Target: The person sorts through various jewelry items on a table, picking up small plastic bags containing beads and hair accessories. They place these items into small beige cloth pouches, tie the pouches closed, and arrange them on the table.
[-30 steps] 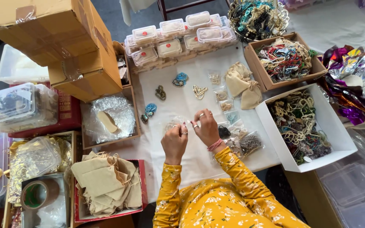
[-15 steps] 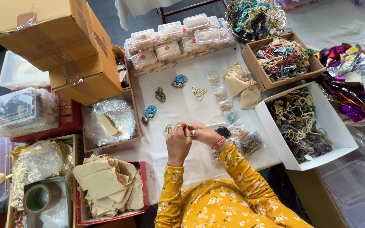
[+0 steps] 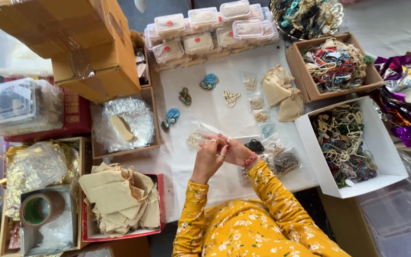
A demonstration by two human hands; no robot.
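In the head view, a small clear plastic pouch (image 3: 200, 135) with a pale necklace inside is pinched between the left hand (image 3: 210, 159) and the right hand (image 3: 234, 151), both closed on it just above the white-covered bench (image 3: 215, 114). Filled pouches (image 3: 281, 159) lie just right of the hands, and a white box of beaded jewellery (image 3: 348, 147) stands farther right.

Counts across the worktop (image 3: 215, 114)

Two hands, left hand (image 3: 209, 159) and right hand (image 3: 236, 151), meet at centre frame. Seven lidded clear tubs (image 3: 205, 28) sit along the top, two stacked cardboard cartons (image 3: 67, 43) at upper left, two drawstring pouches (image 3: 281, 93) right of centre, one white box of beads (image 3: 353, 147) at right, one tape roll (image 3: 41, 209) at lower left.
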